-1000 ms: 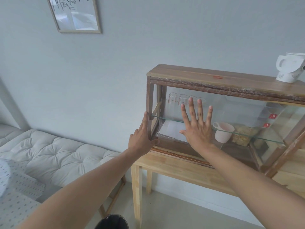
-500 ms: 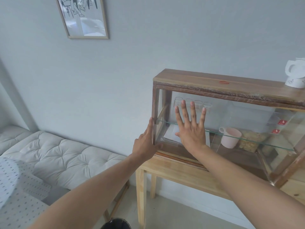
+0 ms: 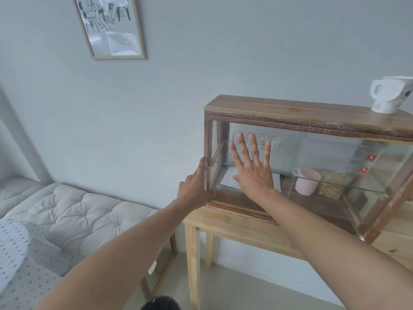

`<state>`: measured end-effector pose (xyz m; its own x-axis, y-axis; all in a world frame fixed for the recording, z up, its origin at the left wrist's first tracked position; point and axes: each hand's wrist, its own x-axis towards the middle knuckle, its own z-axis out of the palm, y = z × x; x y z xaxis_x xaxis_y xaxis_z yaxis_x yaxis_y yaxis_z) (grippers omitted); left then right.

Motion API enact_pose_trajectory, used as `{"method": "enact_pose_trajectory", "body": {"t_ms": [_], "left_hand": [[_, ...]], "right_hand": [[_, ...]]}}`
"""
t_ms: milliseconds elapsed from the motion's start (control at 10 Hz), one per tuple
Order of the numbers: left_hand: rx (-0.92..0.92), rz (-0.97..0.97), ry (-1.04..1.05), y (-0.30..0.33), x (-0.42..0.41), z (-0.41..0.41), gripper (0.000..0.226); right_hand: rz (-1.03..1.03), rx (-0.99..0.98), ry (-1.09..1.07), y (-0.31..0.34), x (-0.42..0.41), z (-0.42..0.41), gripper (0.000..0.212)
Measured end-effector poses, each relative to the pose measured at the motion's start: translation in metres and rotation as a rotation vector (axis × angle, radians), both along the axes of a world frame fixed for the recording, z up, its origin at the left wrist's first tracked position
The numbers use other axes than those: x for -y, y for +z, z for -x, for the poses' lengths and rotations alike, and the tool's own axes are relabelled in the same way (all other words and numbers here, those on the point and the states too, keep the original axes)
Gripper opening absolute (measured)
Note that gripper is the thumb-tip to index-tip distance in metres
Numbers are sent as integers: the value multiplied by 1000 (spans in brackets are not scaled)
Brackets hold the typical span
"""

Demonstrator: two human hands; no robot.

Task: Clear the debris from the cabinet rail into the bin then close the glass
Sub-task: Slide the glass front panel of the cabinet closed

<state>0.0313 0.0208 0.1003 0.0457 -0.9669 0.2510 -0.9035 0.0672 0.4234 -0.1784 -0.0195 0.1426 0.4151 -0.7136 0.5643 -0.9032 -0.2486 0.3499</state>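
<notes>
A wooden cabinet (image 3: 268, 106) with a sliding glass front (image 3: 324, 153) stands on a light wooden table (image 3: 237, 227). My right hand (image 3: 252, 168) lies flat on the glass near its left end, fingers spread and pointing up. My left hand (image 3: 194, 186) rests against the cabinet's left corner post, thumb along the edge, holding nothing. The bottom rail (image 3: 241, 209) shows below my right wrist; no debris is visible on it. The dark rim of a bin (image 3: 161, 304) peeks in at the bottom edge, under the table's left end.
Inside the cabinet are clear glasses (image 3: 263, 139), a pink cup (image 3: 306, 181) and food packets (image 3: 335, 183). A white jug (image 3: 388, 95) stands on the cabinet top. A padded bench (image 3: 73, 211) sits at the left, a framed picture (image 3: 109, 25) hangs above.
My right hand has slid left across the glass, toward the left post. The view has shifted, so the cabinet sits lower and further right. My left hand stays at the corner.
</notes>
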Motion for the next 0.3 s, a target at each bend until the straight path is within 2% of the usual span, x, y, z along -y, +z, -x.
{"method": "enact_pose_trajectory", "body": {"t_ms": [100, 300], "left_hand": [[26, -65, -4, 15, -8, 2, 114], [66, -69, -61, 38, -27, 6, 111]], "right_hand": [[-36, -16, 9, 11, -14, 7, 112], [-135, 102, -45, 32, -56, 37, 96]]}}
